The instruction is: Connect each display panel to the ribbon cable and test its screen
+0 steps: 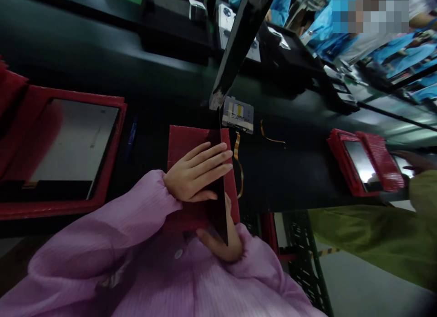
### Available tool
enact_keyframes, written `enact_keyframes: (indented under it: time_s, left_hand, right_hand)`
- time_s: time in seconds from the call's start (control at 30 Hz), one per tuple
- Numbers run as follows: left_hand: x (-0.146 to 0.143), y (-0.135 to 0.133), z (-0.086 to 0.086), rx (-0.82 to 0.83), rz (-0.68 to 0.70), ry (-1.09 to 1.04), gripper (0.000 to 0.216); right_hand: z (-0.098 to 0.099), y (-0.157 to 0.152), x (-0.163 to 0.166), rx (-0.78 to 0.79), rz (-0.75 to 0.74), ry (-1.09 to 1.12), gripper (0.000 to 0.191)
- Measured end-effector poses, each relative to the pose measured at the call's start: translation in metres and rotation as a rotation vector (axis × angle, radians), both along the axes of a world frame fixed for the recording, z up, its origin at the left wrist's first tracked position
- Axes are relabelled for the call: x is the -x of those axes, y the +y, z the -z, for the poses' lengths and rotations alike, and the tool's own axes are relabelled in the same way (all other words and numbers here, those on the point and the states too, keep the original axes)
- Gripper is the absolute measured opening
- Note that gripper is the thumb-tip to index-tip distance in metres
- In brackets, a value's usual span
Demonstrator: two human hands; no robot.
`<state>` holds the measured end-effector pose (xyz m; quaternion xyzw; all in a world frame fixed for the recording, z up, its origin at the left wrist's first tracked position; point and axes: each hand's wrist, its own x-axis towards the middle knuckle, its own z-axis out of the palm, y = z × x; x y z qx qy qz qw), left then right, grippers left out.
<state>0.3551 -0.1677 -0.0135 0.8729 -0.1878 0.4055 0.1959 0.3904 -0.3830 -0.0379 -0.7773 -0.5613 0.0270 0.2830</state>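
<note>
Pink shirt (177,280); dk panel (220,210) nr blk post (241,44)

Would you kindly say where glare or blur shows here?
In the head view, whitish glare shines off the small black-framed glossy screen at right; a reddish reflection crosses the large rectangular glossy panel at left; workers in blue clothing look blurred.
</note>
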Motion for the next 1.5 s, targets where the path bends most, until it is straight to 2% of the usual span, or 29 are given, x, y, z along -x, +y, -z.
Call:
enact_keyframes:
  time_s: [0.03, 0.07, 0.1, 0.13, 0.17, 0.2, 0.23, 0.27, 0.37, 0.47, 0.53, 0.6, 0.67, 0.83, 1.1, 1.33, 1.43, 1.5]
  left_hand:
    - [-0.002, 0.001, 0.004, 0.018, 0.002, -0.032, 0.061]
    - [-0.002, 0.001, 0.007, 0.041, -0.003, -0.059, 0.062]
    - [-0.002, 0.001, 0.01, 0.062, -0.011, -0.081, 0.062]
    - [-0.002, 0.0, 0.012, 0.074, -0.018, -0.098, 0.063]
    - [-0.001, 0.0, 0.014, 0.077, -0.023, -0.109, 0.063]
    - [0.0, -0.001, 0.014, 0.071, -0.027, -0.116, 0.063]
    - [0.0, -0.001, 0.014, 0.063, -0.03, -0.121, 0.063]
    - [0.0, -0.001, 0.014, 0.055, -0.033, -0.126, 0.063]
    - [0.0, -0.001, 0.013, 0.045, -0.057, -0.133, 0.062]
    - [0.001, -0.001, 0.014, 0.045, -0.077, -0.129, 0.062]
    - [0.001, -0.002, 0.016, 0.048, -0.078, -0.139, 0.062]
    - [0.001, -0.002, 0.017, 0.051, -0.073, -0.152, 0.061]
    - [0.0, -0.002, 0.018, 0.053, -0.068, -0.144, 0.06]
    - [-0.002, 0.0, 0.02, 0.067, -0.041, -0.141, 0.058]
    - [-0.004, -0.001, 0.022, 0.119, -0.039, -0.185, 0.053]
    - [-0.007, -0.006, 0.02, 0.118, -0.025, -0.146, 0.058]
    - [-0.007, -0.007, 0.018, 0.096, -0.014, -0.11, 0.062]
    - [-0.007, -0.007, 0.017, 0.082, -0.014, -0.096, 0.063]
  right_hand:
    - [-0.014, -0.009, -0.014, 0.006, -0.069, 0.015, 0.105]
    - [-0.03, -0.018, -0.031, 0.11, -0.239, 0.078, 0.103]
    - [-0.045, -0.027, -0.049, 0.225, -0.391, 0.159, 0.095]
    - [-0.06, -0.035, -0.068, 0.306, -0.467, 0.24, 0.074]
    - [-0.072, -0.039, -0.088, 0.314, -0.438, 0.291, 0.048]
    - [-0.082, -0.038, -0.108, 0.25, -0.313, 0.282, 0.026]
    - [-0.088, -0.033, -0.127, 0.196, -0.209, 0.245, 0.017]
    - [-0.089, -0.022, -0.146, 0.141, -0.119, 0.203, 0.021]
    - [-0.073, 0.04, -0.199, 0.008, 0.048, 0.064, 0.03]
    - [-0.039, 0.114, -0.238, 0.003, 0.061, -0.033, 0.037]
    - [-0.018, 0.148, -0.253, 0.039, 0.039, -0.076, 0.038]
    - [-0.003, 0.165, -0.261, 0.066, 0.021, -0.117, 0.039]
    - [0.006, 0.168, -0.263, 0.08, 0.016, -0.158, 0.041]
    - [0.011, 0.161, -0.266, 0.108, 0.01, -0.235, 0.044]
    - [0.004, 0.165, -0.266, 0.189, -0.038, -0.295, 0.042]
    - [0.002, 0.168, -0.26, 0.169, 0.011, -0.283, 0.036]
    - [-0.01, 0.167, -0.252, 0.115, 0.05, -0.267, 0.039]
    - [-0.028, 0.164, -0.24, 0.055, 0.074, -0.242, 0.043]
